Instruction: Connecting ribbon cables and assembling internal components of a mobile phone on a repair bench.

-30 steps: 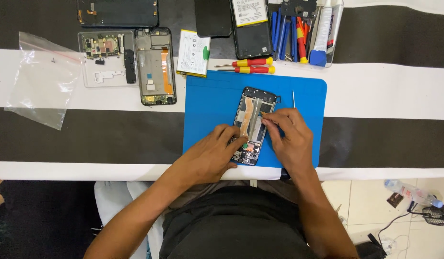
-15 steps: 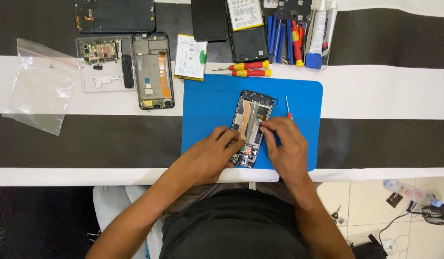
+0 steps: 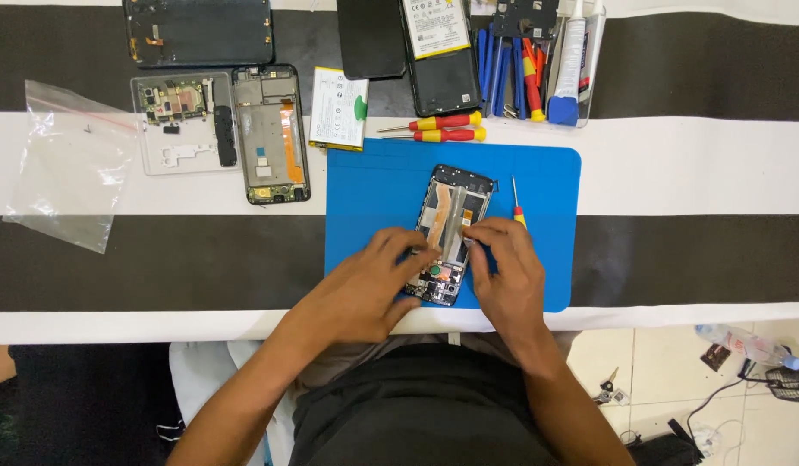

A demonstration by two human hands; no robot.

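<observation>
Opened phone [image 3: 451, 226] on blue mat [image 3: 374, 185], between both hands, left hand [image 3: 374, 280] fingers curled steadying its edge, right hand [image 3: 503, 267] fingertips pinched together on its middle

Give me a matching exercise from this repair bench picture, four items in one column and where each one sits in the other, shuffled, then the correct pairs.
Items:
1. Opened black phone frame
2. Clear plastic zip bag
3. Two red-and-yellow screwdrivers
4. Clear plastic water bottle

Places:
A. On the tiled floor, lower right
B. Far left of the striped table
C. On the blue rubber mat, under both hands
D. Just beyond the mat's far edge

Pairs: 1-C, 2-B, 3-D, 4-A
</observation>
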